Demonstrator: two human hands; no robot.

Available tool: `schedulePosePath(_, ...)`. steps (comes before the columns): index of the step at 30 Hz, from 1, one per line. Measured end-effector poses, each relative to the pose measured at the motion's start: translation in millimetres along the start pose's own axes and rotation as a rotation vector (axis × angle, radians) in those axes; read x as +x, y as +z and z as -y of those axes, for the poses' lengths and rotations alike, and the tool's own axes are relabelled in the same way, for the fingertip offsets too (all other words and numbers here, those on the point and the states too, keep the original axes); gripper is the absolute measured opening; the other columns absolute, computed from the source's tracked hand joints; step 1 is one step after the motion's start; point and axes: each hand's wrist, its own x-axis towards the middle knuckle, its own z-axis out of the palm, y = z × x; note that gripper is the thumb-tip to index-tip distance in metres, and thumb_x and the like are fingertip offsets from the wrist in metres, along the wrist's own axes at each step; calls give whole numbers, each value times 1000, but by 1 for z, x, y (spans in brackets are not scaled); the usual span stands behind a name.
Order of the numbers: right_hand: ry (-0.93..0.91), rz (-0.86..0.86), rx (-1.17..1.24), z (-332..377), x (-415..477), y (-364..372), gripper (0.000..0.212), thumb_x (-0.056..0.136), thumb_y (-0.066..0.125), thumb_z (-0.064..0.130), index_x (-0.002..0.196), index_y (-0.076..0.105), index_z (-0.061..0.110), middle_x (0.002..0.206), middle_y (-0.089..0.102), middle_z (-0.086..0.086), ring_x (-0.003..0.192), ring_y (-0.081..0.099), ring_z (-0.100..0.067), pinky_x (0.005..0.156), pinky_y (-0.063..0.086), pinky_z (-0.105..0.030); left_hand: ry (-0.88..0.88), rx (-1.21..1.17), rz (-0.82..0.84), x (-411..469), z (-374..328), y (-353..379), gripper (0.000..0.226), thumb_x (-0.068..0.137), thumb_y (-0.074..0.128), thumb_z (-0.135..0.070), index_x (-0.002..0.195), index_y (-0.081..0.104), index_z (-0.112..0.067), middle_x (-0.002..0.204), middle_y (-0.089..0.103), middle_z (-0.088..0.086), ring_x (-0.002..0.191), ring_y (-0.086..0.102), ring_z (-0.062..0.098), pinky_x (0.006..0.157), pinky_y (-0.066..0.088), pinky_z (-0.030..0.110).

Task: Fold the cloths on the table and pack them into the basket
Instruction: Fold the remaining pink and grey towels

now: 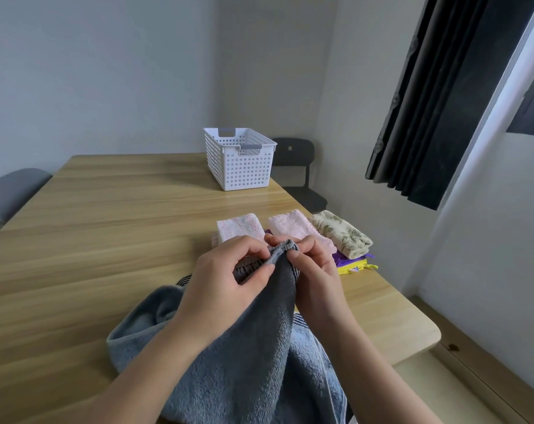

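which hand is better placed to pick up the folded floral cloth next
Right. The floral cloth lies just beyond and right of the right hand; the left hand would have to cross over it. Both hands pinch the grey towel, so the right must let go first.
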Motion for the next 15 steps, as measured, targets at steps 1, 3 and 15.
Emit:
schedulePosePath(1,-2,-22,-7,-2,0,-1,18,77,57,1,66,52,13,107,65,-23,115,57,-36,105,37,-51,15,36,13,2,5,1,6,77,69,-18,81,64,-18,78,61,-20,77,56,-7,72,38,6)
schedulePosePath(3,2,-43,-33,-6,1,-4,17,78,55,0,67,52,12,108,65,-24,111,59,-36,102,41,-50,26,73,34,7,13,3,5,77,68,-18,78,64,-17,77,60,-18,75,55,-7,71,39,7)
schedulePosePath(15,-72,-86,-412,-18,-2,-7,13,75,63,29,65,56,25,69,52,2,68,45,-11,60,37,-21,33,-84,170,27,36,-5,4,76,62,-30,77,63,-26,77,66,-14,71,62,4,70,46,16)
